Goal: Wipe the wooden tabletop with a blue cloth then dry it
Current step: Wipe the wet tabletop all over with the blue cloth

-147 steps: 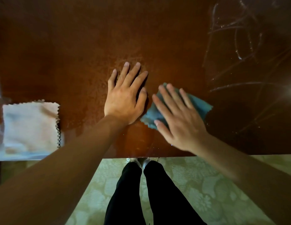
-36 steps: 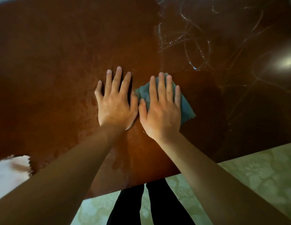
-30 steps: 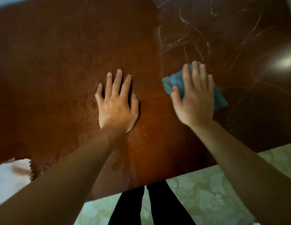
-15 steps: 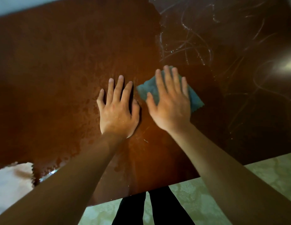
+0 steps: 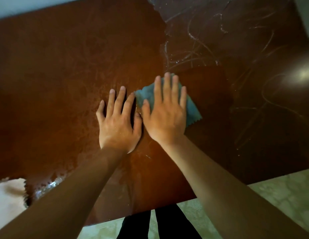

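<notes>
small blue cloth [image 5: 191, 107] lies at frame centre under the flat, straight-fingered right hand [image 5: 165, 116]; left hand [image 5: 118, 125] just beside it, flat on the brown wooden counter [image 5: 64, 66].

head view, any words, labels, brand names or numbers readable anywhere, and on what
None: no readable text in the head view.
The blue cloth under the right hand shows no tag or print.
The white cloth at the left edge is plain.
The wooden tabletop, where the left hand rests flat, carries only wet streaks and scratch-like marks, not letters.
The floor covering has a pattern, no writing.
</notes>
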Demonstrator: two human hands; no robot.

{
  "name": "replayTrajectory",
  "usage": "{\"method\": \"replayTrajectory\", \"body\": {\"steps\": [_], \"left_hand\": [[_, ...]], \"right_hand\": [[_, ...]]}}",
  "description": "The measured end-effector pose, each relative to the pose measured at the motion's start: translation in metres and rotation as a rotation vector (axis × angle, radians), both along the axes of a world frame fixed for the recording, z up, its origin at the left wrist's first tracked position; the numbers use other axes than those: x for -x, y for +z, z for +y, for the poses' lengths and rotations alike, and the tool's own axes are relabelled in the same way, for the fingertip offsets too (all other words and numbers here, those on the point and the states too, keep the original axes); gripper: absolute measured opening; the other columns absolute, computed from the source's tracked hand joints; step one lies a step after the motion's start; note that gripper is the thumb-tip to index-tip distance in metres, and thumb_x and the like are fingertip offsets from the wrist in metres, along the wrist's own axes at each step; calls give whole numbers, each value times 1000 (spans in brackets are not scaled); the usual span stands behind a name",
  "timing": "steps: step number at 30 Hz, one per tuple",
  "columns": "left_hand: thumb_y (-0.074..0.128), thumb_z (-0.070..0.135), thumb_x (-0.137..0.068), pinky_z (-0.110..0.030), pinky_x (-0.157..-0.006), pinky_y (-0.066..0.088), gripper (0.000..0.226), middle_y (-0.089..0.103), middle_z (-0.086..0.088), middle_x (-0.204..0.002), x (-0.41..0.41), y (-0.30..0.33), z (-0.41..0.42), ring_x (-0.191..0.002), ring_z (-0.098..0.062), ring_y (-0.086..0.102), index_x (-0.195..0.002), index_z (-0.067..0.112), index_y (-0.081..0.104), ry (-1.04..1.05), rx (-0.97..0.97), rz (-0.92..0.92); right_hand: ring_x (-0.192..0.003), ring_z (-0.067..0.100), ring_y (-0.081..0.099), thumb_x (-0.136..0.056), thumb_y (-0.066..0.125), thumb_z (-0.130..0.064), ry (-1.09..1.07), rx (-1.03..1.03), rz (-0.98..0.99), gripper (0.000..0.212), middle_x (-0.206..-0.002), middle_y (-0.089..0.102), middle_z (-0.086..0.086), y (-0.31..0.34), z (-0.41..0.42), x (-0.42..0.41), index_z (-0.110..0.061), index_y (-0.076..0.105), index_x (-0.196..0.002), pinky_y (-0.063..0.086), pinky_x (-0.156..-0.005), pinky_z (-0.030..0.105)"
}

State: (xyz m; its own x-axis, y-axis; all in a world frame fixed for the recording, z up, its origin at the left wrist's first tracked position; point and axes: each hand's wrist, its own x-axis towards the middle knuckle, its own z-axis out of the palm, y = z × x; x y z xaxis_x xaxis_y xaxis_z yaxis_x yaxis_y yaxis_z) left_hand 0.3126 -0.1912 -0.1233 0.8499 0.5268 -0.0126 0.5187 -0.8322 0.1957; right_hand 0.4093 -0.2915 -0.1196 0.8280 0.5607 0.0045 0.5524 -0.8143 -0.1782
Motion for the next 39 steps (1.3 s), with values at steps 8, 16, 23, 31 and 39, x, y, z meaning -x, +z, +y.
{"method": "replayTrajectory", "body": {"steps": [8,16,23,31,39], "left_hand": [[28,44,-102,-53,-122,9,56,22,-4,-166,0,4,-2,-155,-24,9,-153,20,35,14,33,-2],[28,44,-102,-53,-122,10,56,23,-4,-166,-1,3,-2,-155,-24,10,-153,21,35,14,15,5],[30,43,-102,-53,-122,11,56,23,-4,-165,-1,4,-2,-155,-24,10,-154,21,35,5,17,10],[31,42,-102,-54,-122,11,56,25,-5,-165,-2,5,-2,-155,-26,11,-153,20,37,5,24,19],[43,42,-95,-51,-114,19,53,40,-5,-155,-10,17,11,-147,-28,28,-143,21,49,-24,119,-47]], "right_hand": [[-159,30,8,-104,22,-54,-59,57,18,72,-171,13,14,1,-51,-81,-13,18,-163,6,-129,50],[-159,33,6,-105,18,-50,-66,42,16,71,-171,11,17,4,1,-50,-10,14,-163,4,-128,51],[-159,28,3,-104,17,-55,123,69,33,72,-172,8,12,2,4,-39,-14,11,-164,4,-129,48],[-159,31,4,-105,21,-52,-215,70,32,72,-171,9,16,5,-14,-103,-10,12,-163,3,-129,52],[-159,30,10,-104,26,-52,111,23,17,71,-170,17,14,4,10,-54,-12,21,-162,7,-129,48]]}}
